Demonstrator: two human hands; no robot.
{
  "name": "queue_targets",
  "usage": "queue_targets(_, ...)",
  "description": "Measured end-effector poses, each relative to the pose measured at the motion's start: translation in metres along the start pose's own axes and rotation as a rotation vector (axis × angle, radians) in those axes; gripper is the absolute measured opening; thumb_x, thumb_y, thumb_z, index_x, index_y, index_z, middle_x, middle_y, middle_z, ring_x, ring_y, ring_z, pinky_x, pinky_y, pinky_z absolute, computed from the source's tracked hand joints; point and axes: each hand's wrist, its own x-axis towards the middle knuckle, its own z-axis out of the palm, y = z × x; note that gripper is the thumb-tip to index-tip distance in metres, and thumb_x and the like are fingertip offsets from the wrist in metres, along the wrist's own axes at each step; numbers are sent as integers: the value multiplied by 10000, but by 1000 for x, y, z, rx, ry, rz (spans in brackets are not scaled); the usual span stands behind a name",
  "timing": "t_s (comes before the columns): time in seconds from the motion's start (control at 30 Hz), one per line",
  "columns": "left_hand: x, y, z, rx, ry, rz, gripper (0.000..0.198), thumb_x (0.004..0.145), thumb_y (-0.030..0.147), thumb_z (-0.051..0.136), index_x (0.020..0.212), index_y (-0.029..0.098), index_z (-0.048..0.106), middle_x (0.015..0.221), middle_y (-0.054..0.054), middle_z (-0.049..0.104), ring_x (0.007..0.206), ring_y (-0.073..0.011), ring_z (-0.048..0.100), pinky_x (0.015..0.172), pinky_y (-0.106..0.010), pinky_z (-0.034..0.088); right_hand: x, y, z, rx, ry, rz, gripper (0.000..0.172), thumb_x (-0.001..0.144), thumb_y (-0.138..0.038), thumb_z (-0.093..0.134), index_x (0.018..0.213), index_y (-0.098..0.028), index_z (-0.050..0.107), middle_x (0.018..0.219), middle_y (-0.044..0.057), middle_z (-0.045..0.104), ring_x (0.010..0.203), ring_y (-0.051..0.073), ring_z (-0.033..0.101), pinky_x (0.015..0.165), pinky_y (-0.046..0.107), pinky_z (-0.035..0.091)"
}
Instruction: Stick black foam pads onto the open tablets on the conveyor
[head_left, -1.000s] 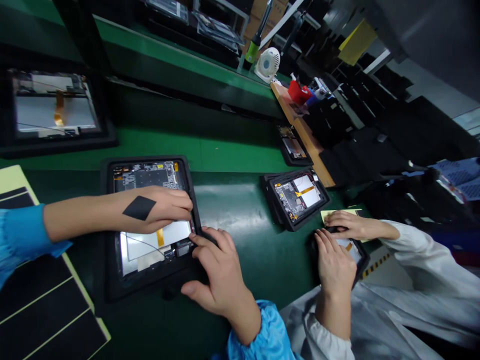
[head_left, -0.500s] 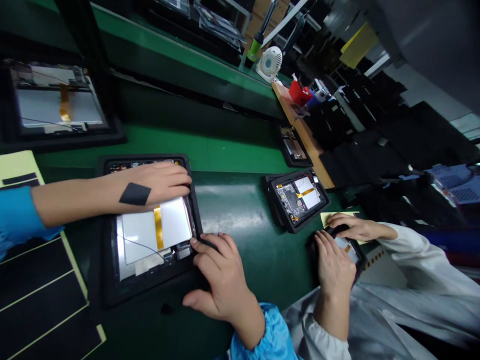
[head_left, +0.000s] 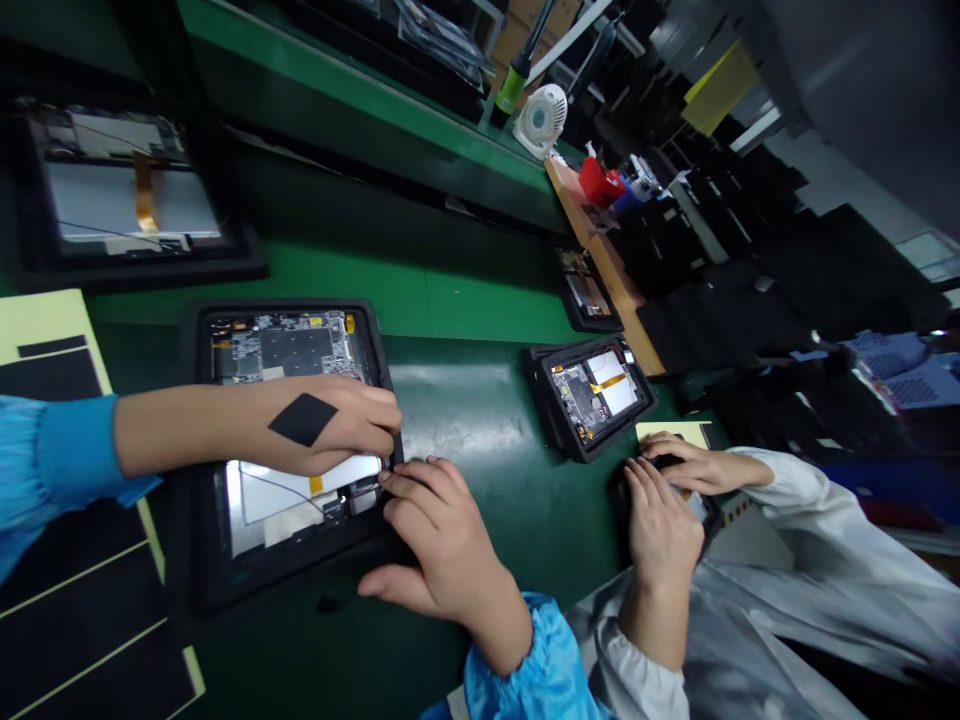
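Looks dim overall, darkest at the right-hand corners. Catches soft, pale glare on the green worktop (head_left: 465, 425) and falls into deep shadow below the ledge (head_left: 360, 95). Blurs slightly over the open device (head_left: 97, 195) at upper left; stretches visibly toward the edges.

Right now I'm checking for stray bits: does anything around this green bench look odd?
Two things: a black diamond-shaped patch sits on the bare left hand, odd on skin, and a small dark spot, too unclear to identify, interrupts the plain green bench beside the open rectangular black-framed device.
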Motion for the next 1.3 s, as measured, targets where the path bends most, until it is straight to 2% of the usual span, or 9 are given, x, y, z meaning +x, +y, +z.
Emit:
queue_targets(0.1,7,3,-15,26,-95,177,421,1147,211,285,998,199,678,977,-100,642,894,-237,602,782,-330,481,-3,2,4,-39,-17,-2,584,1035,-758,560,1011,-191,696,1129,137,816,1149,283,717,1073,458,544)
queue_targets(0.17,11,6,-18,103,-84,206,383,1108,133,295,969,178,649,958,-102,631,882,-243,580,776,-344,457,-5,4,6,-65,-31,1,599,1026,-780,554,1000,-198,692,1123,132,816,1146,282,721,1080,458,541)
queue_targets(0.27,14,14,-7,177,-64,263,279,1027,92,372,883,173,597,897,-99,610,846,-260,542,788,-380,447,-7,5,8,-75,-22,-9,605,1019,-790,556,976,-201,686,1092,125,817,1126,280,724,1068,454,543)
queue_targets(0.37,17,24,8,73,-33,305,168,937,50,472,848,178,534,851,-77,582,791,-243,521,749,-370,436,-8,6,8,-86,-58,-7,624,990,-813,581,933,-199,679,1029,124,804,1065,282,721,1001,444,556)
queue_targets(0.53,21,28,6,-36,-51,291,264,915,-66,415,866,181,494,827,-45,564,745,-208,504,739,-322,429,-6,4,7,-76,-27,-10,619,1013,-803,550,989,-199,687,1053,122,808,1080,270,721,964,415,562)
queue_targets(0.67,21,21,-6,27,-65,281,286,976,-24,353,851,175,517,829,-43,574,758,-194,507,724,-310,421,0,0,4,-30,69,-23,558,1054,-736,553,1011,-193,673,1042,101,819,1064,247,730,945,388,557)
queue_targets(0.9,19,4,-18,146,0,311,353,1023,72,312,786,180,550,814,-19,566,722,-144,489,702,-262,402,3,-2,6,-1,89,-14,555,1057,-732,545,1047,-194,678,1053,98,823,1072,249,728,943,392,561)
queue_targets(1.13,16,-13,-35,104,-70,194,428,1169,397,431,869,193,657,880,-5,616,813,-132,537,817,-265,425,1,-1,6,-18,71,-10,560,1055,-734,549,1032,-189,676,1048,104,821,1067,253,731,941,393,562)
queue_targets(1.3,19,-29,-39,114,-62,126,482,1172,389,335,879,180,655,897,-18,624,801,-128,528,775,-276,409,1,1,4,-32,71,-8,534,1070,-719,536,1019,-201,656,1054,89,822,1058,243,741,927,389,553)
